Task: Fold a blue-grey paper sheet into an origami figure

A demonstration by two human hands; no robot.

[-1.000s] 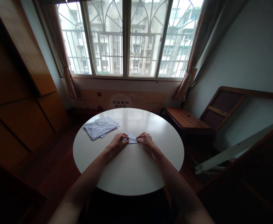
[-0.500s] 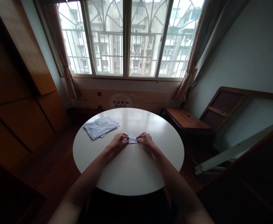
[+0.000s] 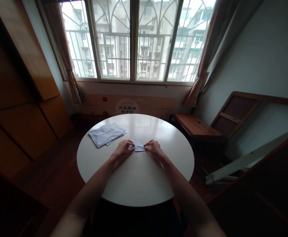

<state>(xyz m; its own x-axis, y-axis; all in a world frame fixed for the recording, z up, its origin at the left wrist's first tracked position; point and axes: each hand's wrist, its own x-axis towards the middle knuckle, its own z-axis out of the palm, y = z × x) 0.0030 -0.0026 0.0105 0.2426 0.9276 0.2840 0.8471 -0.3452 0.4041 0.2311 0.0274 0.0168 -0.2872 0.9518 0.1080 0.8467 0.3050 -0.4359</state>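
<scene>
A small folded piece of paper (image 3: 139, 146), pale bluish white, lies on the round white table (image 3: 144, 181) between my two hands. My left hand (image 3: 124, 148) pinches its left end, the fingers bent and pressed together. At the opposite end my right hand (image 3: 154, 147) has its fingertips closed on the paper's right corner. My fingers cover both ends, so the full outline of the fold is hidden. To the left, apart from my hands, rests a stack of creased paper sheets (image 3: 106, 134).
Beyond the table, a long printed cardboard panel (image 3: 154, 102) leans below the window. A low wooden bench (image 3: 197, 125) stands at the right, near a tilted wooden frame (image 3: 237, 107). Wooden cabinets (image 3: 25, 128) line the left side.
My left hand has shifted very slightly left along the folded paper. The right hand and the stack of sheets look the same.
</scene>
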